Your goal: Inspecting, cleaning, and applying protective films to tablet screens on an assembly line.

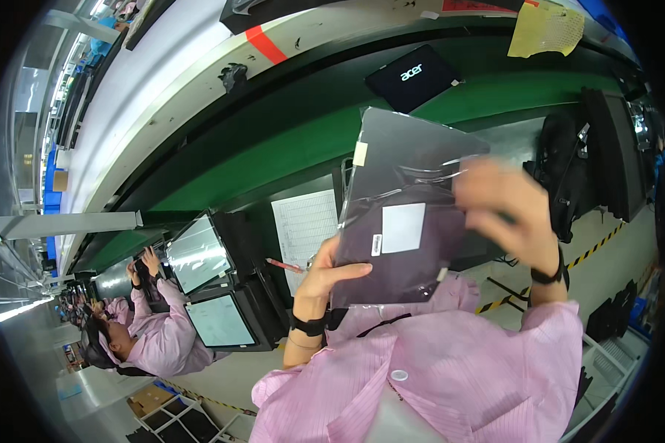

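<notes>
A dark, flat rectangular panel [399, 273] under clear, wrinkled plastic film [421, 148] is held up in front of my chest. It bears a white square label, a small barcode sticker and a cream tab at its edge. My left hand [326, 273] grips its lower left edge, thumb lying across the near face and the other fingers mostly hidden behind. At the right edge, where the film creases, my right hand [506, 210] is blurred by motion, and I cannot make out whether its fingers pinch the film. Both wrists wear black bands.
A lit tablet-like screen [414, 77] lies on the green bench [273, 162]. Left of the panel are a printed sheet [303, 221], a red pen [284, 266] and two panels in dark trays [222, 320]. A black bag [561, 170] sits right. A co-worker [155, 340] works at far left.
</notes>
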{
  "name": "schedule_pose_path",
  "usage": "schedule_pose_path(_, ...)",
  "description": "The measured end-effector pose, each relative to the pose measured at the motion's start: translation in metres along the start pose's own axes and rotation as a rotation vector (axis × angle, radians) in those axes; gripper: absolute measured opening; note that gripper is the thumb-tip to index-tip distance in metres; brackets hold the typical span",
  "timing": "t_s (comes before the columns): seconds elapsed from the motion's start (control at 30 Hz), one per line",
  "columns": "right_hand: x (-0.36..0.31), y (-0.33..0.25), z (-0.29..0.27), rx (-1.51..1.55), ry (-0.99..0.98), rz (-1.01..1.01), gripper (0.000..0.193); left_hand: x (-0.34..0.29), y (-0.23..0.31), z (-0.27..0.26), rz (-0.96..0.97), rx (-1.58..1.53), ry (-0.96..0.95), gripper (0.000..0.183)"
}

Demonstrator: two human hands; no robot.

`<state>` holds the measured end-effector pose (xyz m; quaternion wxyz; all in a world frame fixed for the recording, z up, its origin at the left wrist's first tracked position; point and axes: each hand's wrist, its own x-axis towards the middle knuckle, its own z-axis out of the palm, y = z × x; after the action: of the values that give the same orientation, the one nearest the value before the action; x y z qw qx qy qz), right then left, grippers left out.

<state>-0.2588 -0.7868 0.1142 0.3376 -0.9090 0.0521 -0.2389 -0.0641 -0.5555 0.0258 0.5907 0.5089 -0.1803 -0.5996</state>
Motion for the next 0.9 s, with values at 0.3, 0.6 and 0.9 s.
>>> schedule_pose_path(0.3, 0.013, 0.024, 0.024, 0.566, 0.282, 0.506, 0.048, -0.008, 0.015, 0.023, 0.097, -0.423, 0.243, 0.040)
schedule_pose_path(0.6, -0.023, -0.053, 0.016, -0.020, -0.114, -0.515, 0.028, -0.011, 0.042, 0.015, 0.178, -0.492, 0.215, 0.032)
schedule_pose_path(0.9, -0.029, -0.053, 0.025, 0.173, 0.100, 0.013, 0.006, -0.010, 0.048, 0.030, 0.141, -0.347, 0.198, 0.030)
